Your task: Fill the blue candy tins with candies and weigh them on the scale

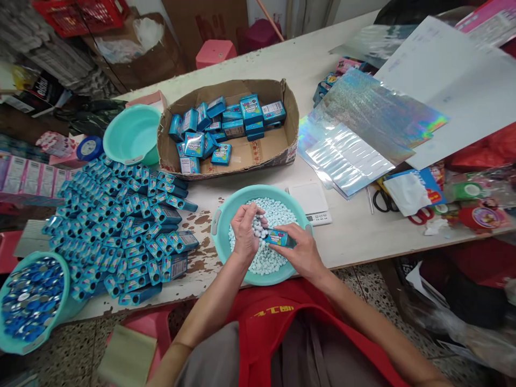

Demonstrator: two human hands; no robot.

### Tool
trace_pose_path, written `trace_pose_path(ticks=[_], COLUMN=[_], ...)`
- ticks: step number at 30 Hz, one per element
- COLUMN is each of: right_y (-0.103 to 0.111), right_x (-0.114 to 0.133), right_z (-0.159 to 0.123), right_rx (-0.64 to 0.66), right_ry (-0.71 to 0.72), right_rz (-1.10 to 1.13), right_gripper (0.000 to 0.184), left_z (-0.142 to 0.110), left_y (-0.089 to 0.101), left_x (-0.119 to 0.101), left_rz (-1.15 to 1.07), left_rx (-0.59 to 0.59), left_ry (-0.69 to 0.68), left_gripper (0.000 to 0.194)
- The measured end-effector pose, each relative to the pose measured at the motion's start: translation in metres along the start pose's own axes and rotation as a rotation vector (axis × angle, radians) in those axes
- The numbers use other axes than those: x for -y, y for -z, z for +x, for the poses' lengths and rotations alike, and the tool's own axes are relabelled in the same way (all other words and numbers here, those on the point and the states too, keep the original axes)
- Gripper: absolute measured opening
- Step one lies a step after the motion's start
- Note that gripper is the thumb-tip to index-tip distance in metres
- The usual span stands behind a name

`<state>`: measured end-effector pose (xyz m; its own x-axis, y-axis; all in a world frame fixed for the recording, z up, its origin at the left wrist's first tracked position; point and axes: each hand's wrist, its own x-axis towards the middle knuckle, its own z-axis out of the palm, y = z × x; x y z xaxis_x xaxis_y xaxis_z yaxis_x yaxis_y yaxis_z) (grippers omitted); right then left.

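A turquoise basin [220,244] in front of me holds many small white candies [268,263]. Over it, my left hand [245,228] is cupped around a bunch of those candies, its fingers curled. Between the thumb and fingers of my right hand [303,250] is a small blue candy box [278,237], tilted on its side. The box's left end is beside the candies in my left hand; whether any are passing into it I cannot make out.
Many blue boxes [121,226] stand packed at the left. Behind the basin is a cardboard box [242,156] with several blue boxes. A white scale [308,199] sits right of it, near shiny sheets [350,156] and scissors [385,201]. A basin [66,269] with blue-silver pieces is far left.
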<state>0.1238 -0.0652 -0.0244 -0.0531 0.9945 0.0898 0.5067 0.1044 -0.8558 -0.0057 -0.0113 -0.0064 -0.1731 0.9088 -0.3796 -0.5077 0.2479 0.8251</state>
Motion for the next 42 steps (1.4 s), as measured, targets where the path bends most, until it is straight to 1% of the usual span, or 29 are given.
trace_pose_path(ticks=[9,14,18,19,23,26,30,34,37,39,42], right_y=[-0.003,-0.004,0.002,0.002,0.000,-0.002,-0.001,0.006,0.014,0.018,0.020], right_x=[-0.002,0.004,0.011,0.010,0.005,0.001,-0.001,-0.008,-0.016,-0.019,-0.019], right_z=[0.003,0.001,-0.001,-0.001,-0.001,0.000,0.000,0.000,0.000,0.002,0.005], right_rx=[-0.018,0.035,-0.041,-0.049,-0.022,-0.037,-0.045,-0.052,-0.050,-0.031,-0.017], right_ry=[0.008,-0.001,0.007,0.000,-0.037,-0.040,-0.057,-0.098,-0.154,-0.164,-0.132], right_rz=[0.018,0.068,0.032,0.027,0.058,0.104,0.180,0.271,0.408,0.456,0.400], right_gripper=[0.031,0.032,0.033,0.033,0.032,0.033,0.032,0.032,0.036,0.038,0.036], left_z=[-0.001,-0.005,-0.008,-0.007,-0.002,-0.004,-0.007,-0.003,0.001,0.000,-0.005], left_y=[-0.005,-0.008,-0.011,-0.011,-0.014,-0.016,-0.016,-0.011,-0.009,-0.012,-0.022], left_x=[0.001,-0.003,-0.005,-0.004,0.003,0.003,-0.002,-0.007,-0.010,-0.012,-0.014], left_rz=[0.001,0.024,0.022,0.031,0.035,0.020,0.036,0.013,-0.034,-0.066,-0.093], left_rx=[0.011,0.052,0.027,0.013,-0.046,-0.023,0.013,0.004,-0.012,-0.013,-0.001], left_ry=[-0.067,-0.075,-0.195,-0.207,-0.157,-0.132,-0.062,-0.053,0.002,0.034,0.020], left_gripper=[0.031,0.035,0.031,0.031,0.035,0.036,0.037,0.039,0.039,0.039,0.037])
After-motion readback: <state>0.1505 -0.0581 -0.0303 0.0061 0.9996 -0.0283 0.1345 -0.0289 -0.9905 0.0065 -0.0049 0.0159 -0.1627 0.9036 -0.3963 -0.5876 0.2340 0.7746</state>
